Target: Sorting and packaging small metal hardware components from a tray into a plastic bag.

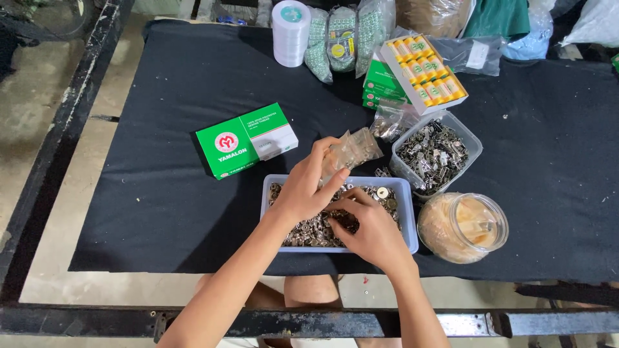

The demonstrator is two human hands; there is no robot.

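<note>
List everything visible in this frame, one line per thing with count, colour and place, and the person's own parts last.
black cloth: one, black, covers the table
green box: one, green and white, left of centre
tray of metal buttons: one, pale blue, front centre
clear tub: one, clear, holds metal clips, right of the tray
plastic jar: one, clear, lying on its side, right front
box of thread spools: one, open, yellow spools, on stacked green boxes at the back
tape roll stack: one, white, back centre
patterned bags: three, green and white, back
small plastic bag: one, clear, above the tray
left hand: holds the small plastic bag
right hand: fingers in the buttons
</note>
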